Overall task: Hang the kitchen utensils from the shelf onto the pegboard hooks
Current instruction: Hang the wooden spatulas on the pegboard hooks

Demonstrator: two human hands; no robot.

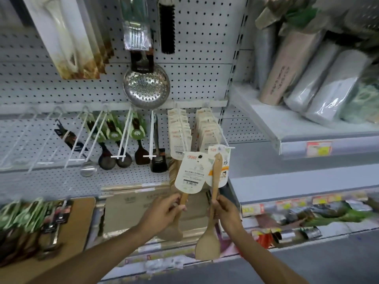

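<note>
Low in the centre of the frame, one wooden spatula (212, 201) is gripped by the right hand (226, 212), another (180, 203) by the left hand (164, 212). Its card (218, 165) is held at the hook tip (229, 148); a missed hole could let it slip off.

shelf (90, 232) | carries: packaged utensils (26, 218) at left, brown board (81, 218) under them, cardboard box (131, 210) beside | pegboard (201, 58) behind

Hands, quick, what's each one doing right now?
Left hand: fingers curled around a wooden spatula handle.
Right hand: gripping another wooden spatula's handle.
</note>
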